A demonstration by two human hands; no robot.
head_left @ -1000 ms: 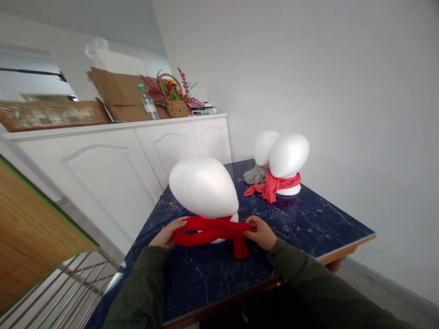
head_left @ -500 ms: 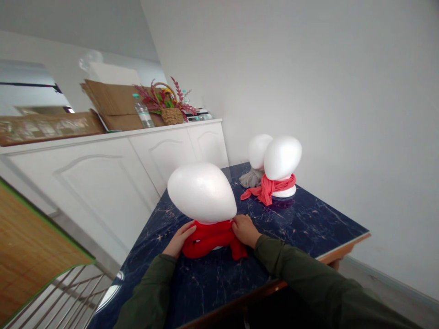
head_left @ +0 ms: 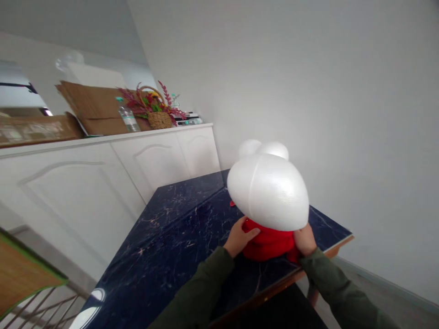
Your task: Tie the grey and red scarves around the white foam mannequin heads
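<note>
A white foam mannequin head (head_left: 269, 192) stands on the dark blue marbled table near its right front edge, a red scarf (head_left: 265, 244) wrapped round its neck. My left hand (head_left: 240, 236) holds the scarf from the left, thumb lying across the front and fingers tucked behind the neck. On the other side my right hand (head_left: 305, 240) grips scarf and neck just under the head, its fingertips partly hidden. Behind it, two more white foam heads show only their tops, one the right rear head (head_left: 275, 149) and the other the left rear head (head_left: 248, 148).
The marbled table (head_left: 164, 237) reaches back to a white cabinet (head_left: 85, 183). On the cabinet are cardboard (head_left: 99, 107), a plastic bottle (head_left: 127, 116) and a flower basket (head_left: 159, 119). A wall stands behind the table. A mat-covered rack (head_left: 27, 274) is at lower left.
The foam head with the red scarf has moved right across the table and turned, with both hands staying on it. It now hides most of the two heads behind. My view has shifted slightly.
</note>
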